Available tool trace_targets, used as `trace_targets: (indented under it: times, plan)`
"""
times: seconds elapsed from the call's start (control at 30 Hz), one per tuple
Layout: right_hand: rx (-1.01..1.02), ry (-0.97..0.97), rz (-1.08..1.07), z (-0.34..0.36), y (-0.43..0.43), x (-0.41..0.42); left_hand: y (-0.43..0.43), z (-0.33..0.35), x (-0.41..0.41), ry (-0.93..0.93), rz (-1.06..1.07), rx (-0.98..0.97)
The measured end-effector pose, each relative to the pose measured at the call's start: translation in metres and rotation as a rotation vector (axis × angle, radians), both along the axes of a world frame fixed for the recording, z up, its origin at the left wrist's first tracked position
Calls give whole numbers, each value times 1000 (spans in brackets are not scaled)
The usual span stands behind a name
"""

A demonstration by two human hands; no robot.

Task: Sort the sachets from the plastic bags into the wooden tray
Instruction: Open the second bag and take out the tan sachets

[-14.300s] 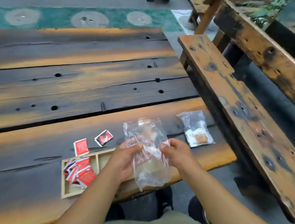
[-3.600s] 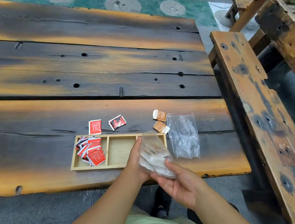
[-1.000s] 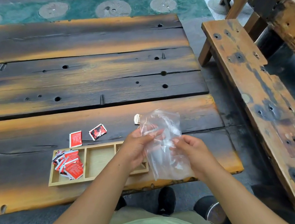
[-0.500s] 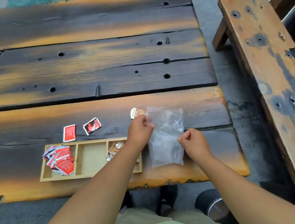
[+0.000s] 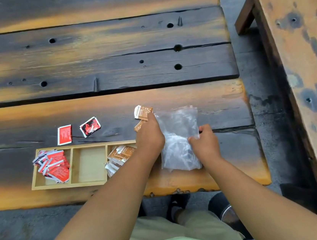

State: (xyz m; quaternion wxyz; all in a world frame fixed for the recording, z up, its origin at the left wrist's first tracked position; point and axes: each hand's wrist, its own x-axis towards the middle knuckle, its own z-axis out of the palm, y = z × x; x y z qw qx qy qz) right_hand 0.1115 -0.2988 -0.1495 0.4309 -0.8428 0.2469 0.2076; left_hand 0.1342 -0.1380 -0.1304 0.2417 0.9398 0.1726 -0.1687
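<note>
A rough table (image 5: 107, 70) of thick planks fills the view, its wood scorched dark with orange streaks and dotted with round holes. To the right, across a strip of grey pavement, stands a weathered bench (image 5: 298, 62) in the same worn wood.

Near the table's front edge lies a shallow, pale wooden tray (image 5: 93, 182) divided into three compartments. The left compartment holds a heap of glossy red sachets (image 5: 52, 165), some spilling over its rim. The middle compartment is bare. The right compartment holds brown sachets (image 5: 121, 154) with white ends, partly covered by the left forearm.

Behind the tray, two more red sachets lie flat on the table: a plain red one (image 5: 64, 134) and, just right of it, a red, black and white one (image 5: 90, 126).

The left hand (image 5: 150, 138) reaches past the tray's right end, knuckles up, fingers curled down over two loose brown sachets (image 5: 142, 112) on the table; whether it actually grips them cannot be told. Just right of this hand lie crumpled, clear plastic bags (image 5: 177, 137), flat on the wood. The right hand (image 5: 204, 144) rests on their right edge, its fingers pinching the plastic.

At the bottom, the person's pale green clothing and dark shoes show below the table edge.
</note>
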Motion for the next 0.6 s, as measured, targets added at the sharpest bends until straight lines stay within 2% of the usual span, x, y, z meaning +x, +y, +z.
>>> trace_targets:
  times: [0.13, 0.23, 0.4, 0.6]
  plan:
    - [78, -66, 31, 4, -15, -6, -12, -5, -3, 58, 395, -391]
    - [139, -117, -29, 9, -39, -8, -26, -4, -8, 19, 420, -527]
    - [110, -159, -108, 9, -84, -9, -61, -10, -6, -18, 337, -560]
    - [-215, -187, -20, -14, -106, -10, -87, -30, -8, -20, 221, -381]
